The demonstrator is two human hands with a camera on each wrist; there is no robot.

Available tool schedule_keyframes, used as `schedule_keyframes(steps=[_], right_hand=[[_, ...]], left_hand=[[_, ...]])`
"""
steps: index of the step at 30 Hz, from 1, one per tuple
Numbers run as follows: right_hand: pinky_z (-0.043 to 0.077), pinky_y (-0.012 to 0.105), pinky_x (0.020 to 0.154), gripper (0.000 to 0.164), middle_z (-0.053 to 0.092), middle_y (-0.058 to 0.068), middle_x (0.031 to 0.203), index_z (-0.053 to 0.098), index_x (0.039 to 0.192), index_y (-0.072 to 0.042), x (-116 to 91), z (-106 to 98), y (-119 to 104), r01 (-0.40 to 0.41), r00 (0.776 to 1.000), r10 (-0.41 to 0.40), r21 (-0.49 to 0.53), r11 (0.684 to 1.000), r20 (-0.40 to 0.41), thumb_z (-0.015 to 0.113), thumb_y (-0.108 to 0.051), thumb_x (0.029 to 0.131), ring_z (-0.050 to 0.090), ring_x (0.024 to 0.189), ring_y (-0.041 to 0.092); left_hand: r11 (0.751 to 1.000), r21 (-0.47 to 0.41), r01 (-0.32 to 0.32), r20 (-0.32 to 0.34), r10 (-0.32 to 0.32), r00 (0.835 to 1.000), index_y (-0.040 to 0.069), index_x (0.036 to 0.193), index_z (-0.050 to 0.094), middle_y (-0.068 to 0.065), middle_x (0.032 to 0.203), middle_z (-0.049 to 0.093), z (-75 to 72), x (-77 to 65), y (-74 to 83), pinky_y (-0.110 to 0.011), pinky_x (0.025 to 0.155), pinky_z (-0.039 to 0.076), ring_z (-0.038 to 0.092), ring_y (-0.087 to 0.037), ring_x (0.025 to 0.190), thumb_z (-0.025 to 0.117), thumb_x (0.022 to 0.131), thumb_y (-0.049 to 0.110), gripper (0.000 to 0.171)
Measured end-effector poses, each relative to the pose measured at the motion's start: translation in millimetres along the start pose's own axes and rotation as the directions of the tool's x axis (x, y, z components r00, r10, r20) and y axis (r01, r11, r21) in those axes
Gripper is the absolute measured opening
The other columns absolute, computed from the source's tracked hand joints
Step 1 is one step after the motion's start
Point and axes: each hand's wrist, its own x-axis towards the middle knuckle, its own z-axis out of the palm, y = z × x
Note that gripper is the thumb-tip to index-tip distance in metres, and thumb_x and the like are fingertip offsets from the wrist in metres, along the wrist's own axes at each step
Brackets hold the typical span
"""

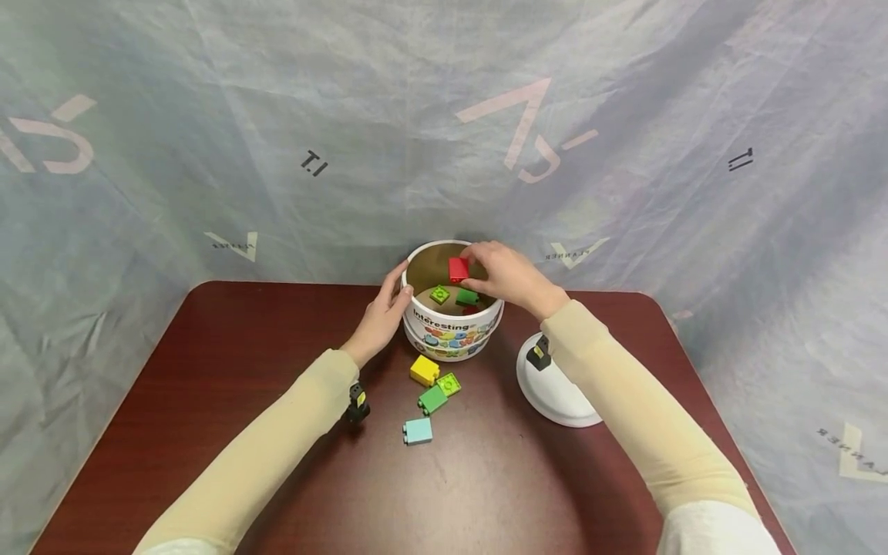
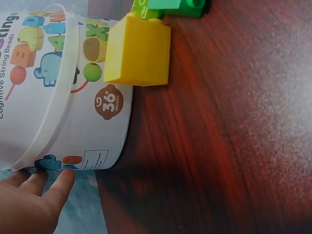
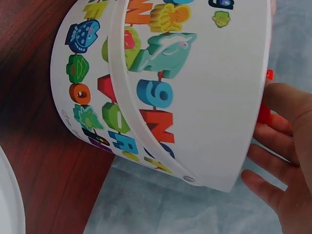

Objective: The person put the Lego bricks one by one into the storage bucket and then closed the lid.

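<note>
At the mouth of a white bucket (image 1: pixel 451 338) with printed letters and animals, my right hand (image 1: pixel 513 277) pinches a red building block (image 1: pixel 459 269) between thumb and fingers. In the right wrist view, the bucket wall hides most of that block. My left hand (image 1: pixel 378 322) lies against the bucket's left side, its fairly straight fingers (image 2: pixel 59 190) touching the outer wall. Inside the bucket are a light green block (image 1: pixel 440 294), a dark green block (image 1: pixel 467 297) and a partly hidden red piece (image 1: pixel 471 311).
In front of the bucket lie a yellow block (image 1: pixel 425 371), a light green block (image 1: pixel 449 385), a green block (image 1: pixel 433 399) and a light blue block (image 1: pixel 418 432). A white lid (image 1: pixel 555 393) lies on the table to the right, partly under my right forearm. Grey cloth hangs behind the table.
</note>
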Motion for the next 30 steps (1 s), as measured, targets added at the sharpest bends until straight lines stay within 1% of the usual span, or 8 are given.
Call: schedule_keyframes(steps=[7,10,14,16,21,24,28,30], right_hand=[[0.051,0.047,0.096,0.043,0.070,0.012,0.112,0.066,0.128,-0.002,0.3,8.2,1.0,-0.006,1.000,0.006,-0.012,1.000,0.009,0.080,-0.025,0.094,0.062,0.106,0.030],[0.051,0.048,0.098,0.046,0.070,0.013,0.115,0.065,0.131,-0.002,-0.6,9.8,0.7,-0.004,1.000,0.004,-0.005,1.000,0.004,0.080,-0.025,0.094,0.063,0.109,0.031],[0.050,0.050,0.101,0.049,0.070,0.014,0.122,0.063,0.137,-0.002,-3.7,10.8,-0.5,-0.006,1.000,0.006,0.010,1.000,0.010,0.077,-0.025,0.096,0.062,0.116,0.033],[0.050,0.050,0.102,0.048,0.069,0.015,0.124,0.063,0.138,-0.002,-6.2,10.8,-0.9,-0.003,1.000,0.003,0.014,1.000,0.010,0.076,-0.024,0.097,0.062,0.118,0.033],[0.048,0.049,0.104,0.043,0.069,0.015,0.126,0.065,0.134,-0.001,-16.9,8.6,-2.6,0.033,0.999,-0.032,0.032,0.999,-0.013,0.075,-0.021,0.098,0.061,0.119,0.033],[0.049,0.048,0.104,0.040,0.070,0.014,0.125,0.067,0.131,-0.001,-25.7,5.8,-5.9,0.055,0.998,-0.054,0.040,0.998,-0.024,0.075,-0.019,0.098,0.061,0.119,0.032],[0.050,0.048,0.102,0.037,0.070,0.014,0.123,0.068,0.129,-0.001,-38.6,-0.5,-11.6,0.079,0.996,-0.078,0.038,0.996,-0.044,0.074,-0.019,0.098,0.061,0.117,0.031],[0.052,0.048,0.098,0.035,0.070,0.013,0.122,0.068,0.128,-0.001,-44.8,-2.7,-14.1,0.095,0.994,-0.093,0.035,0.995,-0.061,0.074,-0.018,0.097,0.062,0.116,0.031]], left_hand=[[1.000,-0.003,-0.006,0.007,0.006,1.000,0.042,0.166,0.018,-0.004,0.173,0.018,2.5,-4.6,2.2,-0.050,0.122,0.031,0.033,-0.031,0.154,0.041,0.112,0.046,0.059],[1.000,0.001,-0.011,0.007,0.011,1.000,0.041,0.166,0.018,-0.005,0.173,0.019,1.2,-5.0,4.0,-0.051,0.122,0.032,0.034,-0.033,0.153,0.041,0.112,0.045,0.059],[1.000,0.005,-0.006,0.010,0.006,1.000,0.043,0.166,0.018,-0.004,0.173,0.020,-1.2,-5.5,5.7,-0.052,0.121,0.033,0.036,-0.032,0.152,0.041,0.112,0.045,0.059],[1.000,0.006,-0.005,0.016,0.005,1.000,0.044,0.166,0.017,-0.003,0.173,0.020,-1.6,-5.8,5.5,-0.052,0.121,0.033,0.036,-0.031,0.152,0.041,0.112,0.045,0.058],[1.000,0.011,0.010,0.009,-0.010,1.000,0.045,0.165,0.018,-0.003,0.172,0.022,-0.6,-9.4,3.5,-0.051,0.121,0.034,0.037,-0.029,0.152,0.041,0.113,0.044,0.057],[1.000,0.020,0.016,-0.005,-0.016,1.000,0.046,0.165,0.019,-0.005,0.171,0.027,-0.2,-11.9,2.4,-0.052,0.121,0.033,0.038,-0.028,0.151,0.039,0.113,0.044,0.055],[0.999,0.046,0.003,-0.012,-0.002,1.000,0.047,0.164,0.020,-0.002,0.171,0.027,-1.1,-10.8,0.3,-0.052,0.123,0.030,0.033,-0.026,0.154,0.036,0.113,0.049,0.054],[0.999,0.053,-0.002,-0.009,0.003,1.000,0.049,0.163,0.020,0.003,0.172,0.023,-2.2,-9.6,-1.1,-0.051,0.124,0.028,0.028,-0.024,0.155,0.037,0.112,0.052,0.055]])
